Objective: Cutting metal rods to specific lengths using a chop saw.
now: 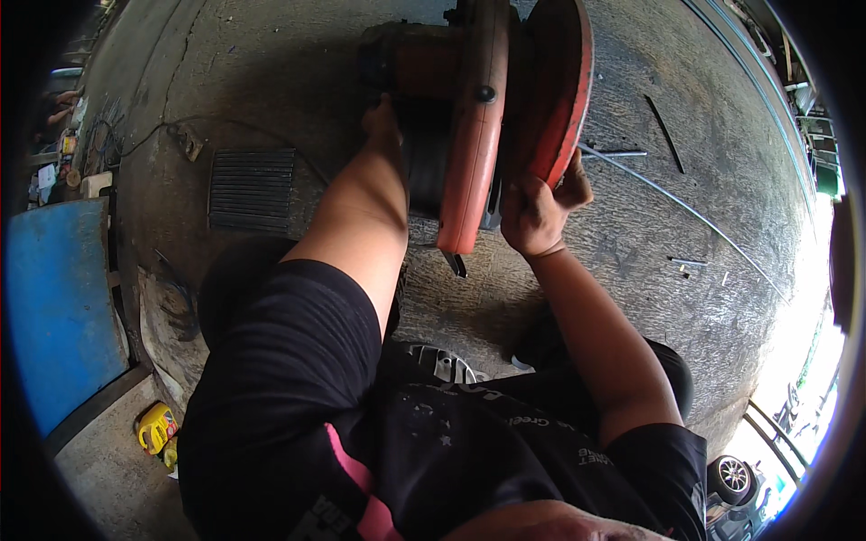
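Observation:
A red chop saw point(476, 144) stands on the floor in front of me, with its long handle arm pointing toward me and its round blade guard point(561, 99) on the right. My left hand point(382, 122) reaches to the saw's left side, below the dark motor housing point(383, 56); most of its fingers are hidden there. By the near lower edge of the guard is my right hand point(539, 212), its fingers curled. What they close on is hidden behind the guard. A thin metal rod point(690, 205) runs along the floor to the right from beside that hand.
A row of dark metal bars point(251, 189) lies left of the saw, near a cable point(135, 146). Short offcuts point(688, 262) and a dark strip point(665, 135) lie on the right. At far left are a blue panel point(63, 307) and a yellow bottle point(156, 427).

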`<state>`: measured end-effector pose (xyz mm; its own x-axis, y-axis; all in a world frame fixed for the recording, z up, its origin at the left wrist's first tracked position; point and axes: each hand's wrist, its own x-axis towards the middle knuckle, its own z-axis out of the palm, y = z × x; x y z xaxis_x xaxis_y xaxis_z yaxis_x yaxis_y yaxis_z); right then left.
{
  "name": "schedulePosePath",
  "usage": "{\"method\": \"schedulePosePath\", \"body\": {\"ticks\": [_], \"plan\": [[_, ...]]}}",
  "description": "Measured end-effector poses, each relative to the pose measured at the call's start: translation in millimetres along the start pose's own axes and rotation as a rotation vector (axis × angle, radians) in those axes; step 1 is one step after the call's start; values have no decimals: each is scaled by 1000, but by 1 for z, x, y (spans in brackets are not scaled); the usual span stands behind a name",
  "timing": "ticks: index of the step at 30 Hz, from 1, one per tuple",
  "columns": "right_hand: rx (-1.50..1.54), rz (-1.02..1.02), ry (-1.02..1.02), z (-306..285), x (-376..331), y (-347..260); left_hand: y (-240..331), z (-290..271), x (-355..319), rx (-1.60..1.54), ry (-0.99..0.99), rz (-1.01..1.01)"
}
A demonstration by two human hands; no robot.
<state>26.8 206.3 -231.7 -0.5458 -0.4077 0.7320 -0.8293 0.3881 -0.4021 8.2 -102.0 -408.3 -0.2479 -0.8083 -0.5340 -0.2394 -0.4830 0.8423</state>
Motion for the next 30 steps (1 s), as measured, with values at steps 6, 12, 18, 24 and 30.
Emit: {"method": "schedulePosePath", "body": {"ticks": [6, 12, 18, 24, 30], "plan": [[0, 10, -9, 0, -1, 0, -8, -1, 8, 1, -4, 2], [16, 20, -18, 0, -1, 0, -5, 0, 4, 77, 18, 42], [-4, 24, -10, 1, -1, -1, 0, -1, -4, 94, 26, 43], [-27, 12, -10, 1, -2, -1, 1, 1, -3, -103, -41, -21], [-34, -4, -3, 0, -1, -1, 13, -7, 2, -271, 178, -234]]}}
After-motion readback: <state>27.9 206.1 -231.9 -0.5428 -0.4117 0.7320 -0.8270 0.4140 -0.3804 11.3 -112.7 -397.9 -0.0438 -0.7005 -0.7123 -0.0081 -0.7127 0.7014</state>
